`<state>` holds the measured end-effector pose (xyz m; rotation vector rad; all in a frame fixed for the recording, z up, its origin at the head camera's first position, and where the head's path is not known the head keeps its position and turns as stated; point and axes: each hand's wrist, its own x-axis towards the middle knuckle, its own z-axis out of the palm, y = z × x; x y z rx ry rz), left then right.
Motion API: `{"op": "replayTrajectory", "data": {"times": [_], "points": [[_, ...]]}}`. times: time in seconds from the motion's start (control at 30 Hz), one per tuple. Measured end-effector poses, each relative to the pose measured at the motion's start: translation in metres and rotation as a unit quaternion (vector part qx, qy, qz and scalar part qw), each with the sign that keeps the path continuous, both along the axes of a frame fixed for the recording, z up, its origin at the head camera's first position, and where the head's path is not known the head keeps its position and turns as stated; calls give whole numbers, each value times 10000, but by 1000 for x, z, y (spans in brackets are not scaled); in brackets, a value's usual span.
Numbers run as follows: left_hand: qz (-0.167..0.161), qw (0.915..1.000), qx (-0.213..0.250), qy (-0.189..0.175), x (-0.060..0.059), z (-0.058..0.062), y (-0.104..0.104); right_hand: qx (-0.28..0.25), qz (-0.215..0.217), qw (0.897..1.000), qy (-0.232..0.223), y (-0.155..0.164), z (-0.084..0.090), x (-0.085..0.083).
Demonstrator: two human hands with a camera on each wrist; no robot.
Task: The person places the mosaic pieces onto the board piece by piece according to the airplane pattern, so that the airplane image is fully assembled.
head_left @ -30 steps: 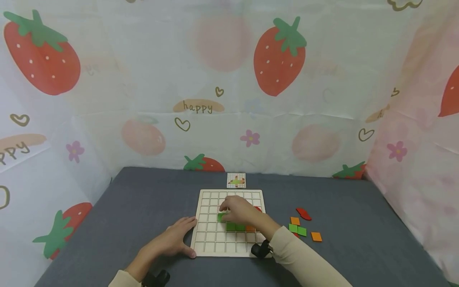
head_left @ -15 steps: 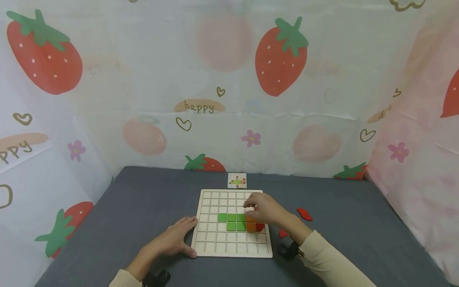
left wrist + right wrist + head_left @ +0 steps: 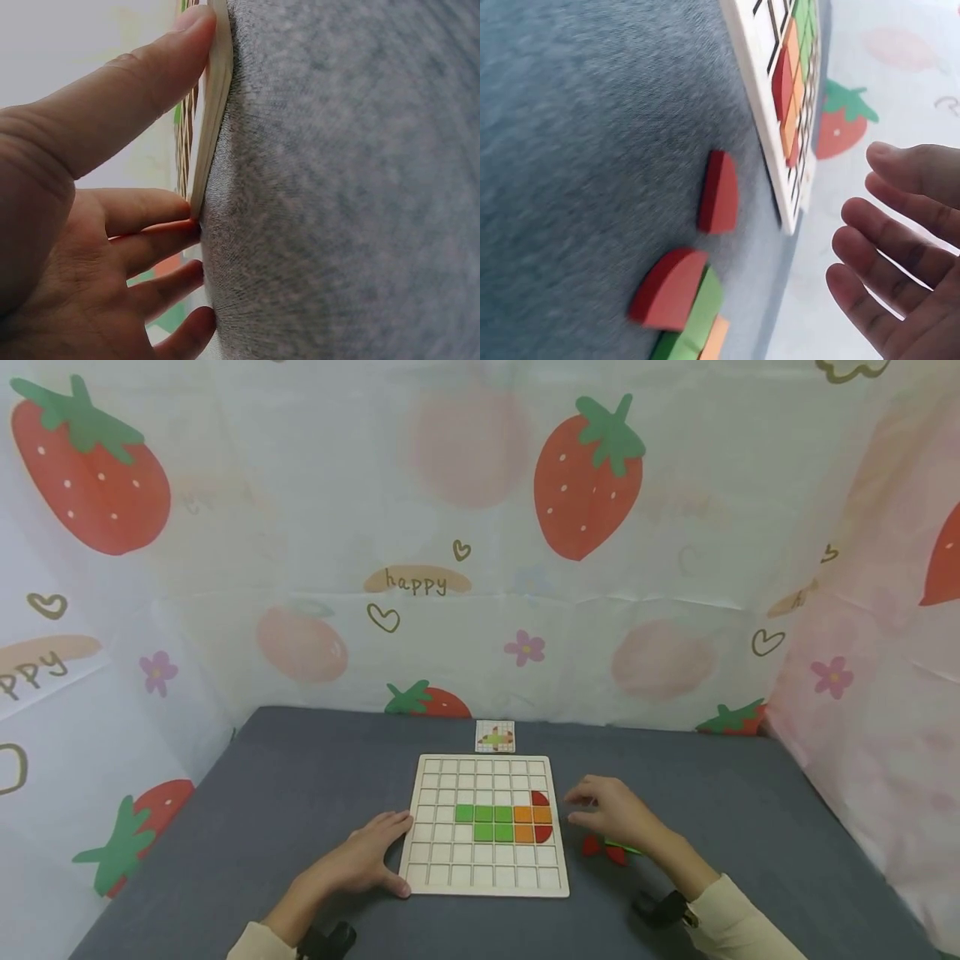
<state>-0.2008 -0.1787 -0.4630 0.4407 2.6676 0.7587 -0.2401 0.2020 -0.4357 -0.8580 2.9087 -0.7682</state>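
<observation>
Readable words on the printed cloth

On the back wall of the strawberry-print cloth point(image 3: 480, 527), the word "happy" point(image 3: 416, 582) stands in brown letters on a tan oval patch. On the left wall, a second such patch shows only the cut-off letters "ppy" point(image 3: 30, 677) at the edge of the head view. The small pattern card point(image 3: 495, 736) behind the grid board carries a coloured picture but no lettering that can be made out. Neither wrist view shows any writing.
</observation>
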Motion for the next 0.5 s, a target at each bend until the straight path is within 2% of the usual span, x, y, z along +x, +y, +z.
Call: {"op": "replayTrajectory", "data": {"times": [0.13, 0.33, 0.5], "points": [[17, 10000, -3, -29, 1, 0, 0, 5, 17, 9999, 139, 13, -5, 3], [66, 9999, -36, -122, 1, 1, 1, -93, -186, 9996, -181, 29, -8, 8], [31, 10000, 5, -73, 1, 2, 0, -65, -291, 9995, -137, 43, -10, 12]]}}
